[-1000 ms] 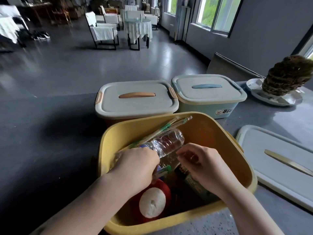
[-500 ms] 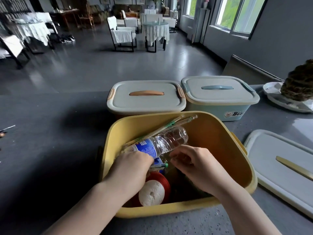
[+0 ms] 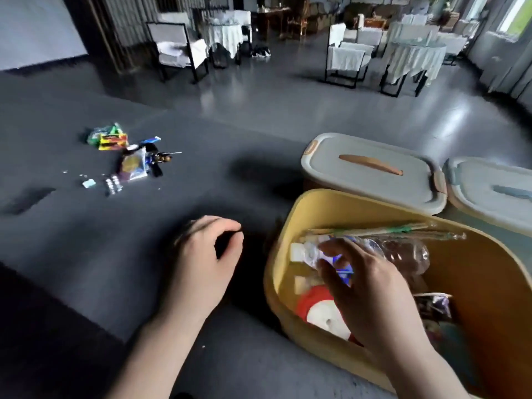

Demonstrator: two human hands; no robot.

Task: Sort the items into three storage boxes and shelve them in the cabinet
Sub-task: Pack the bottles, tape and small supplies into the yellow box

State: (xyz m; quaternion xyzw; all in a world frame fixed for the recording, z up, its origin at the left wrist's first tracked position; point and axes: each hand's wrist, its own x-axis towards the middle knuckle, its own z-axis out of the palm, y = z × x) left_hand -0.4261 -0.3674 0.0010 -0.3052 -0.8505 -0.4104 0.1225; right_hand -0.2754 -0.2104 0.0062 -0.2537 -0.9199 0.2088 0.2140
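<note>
Three boxes: they stand at the right side of the dark table (image 3: 86, 254); only the yellow one is without lid.
Loose items (image 3: 129, 156): a small pile of packets and small things lies far left on the table, well apart from the boxes and not yet sorted.
Left hand (image 3: 204, 263): it hovers over the bare table, just left of the yellow box; the fingers are loosely curled and it holds nothing.
Yellow box (image 3: 288, 298): it is open and already rather full, with a red and white round thing (image 3: 319, 312) near the bottom and long thin sticks (image 3: 374, 230) against the far wall.
Water bottle (image 3: 397, 254): it lies tilted across the top of the other contents, cap to the left.
Right hand (image 3: 371, 295): it is over the yellow box with spread fingers at the bottle's label; the picture is blurred, so I cannot tell if it grips the bottle or only touches it.
Closed boxes: the box with orange handle (image 3: 371, 165) stands just behind the yellow one, and the box with blue handle (image 3: 495, 191) is beside it at the right edge.
Risk: the bottle and sticks lie high, so I think the lid may not close flat.
Second risk: if the left hand reaches for the pile in a hurry, a small item may slide off the table.
</note>
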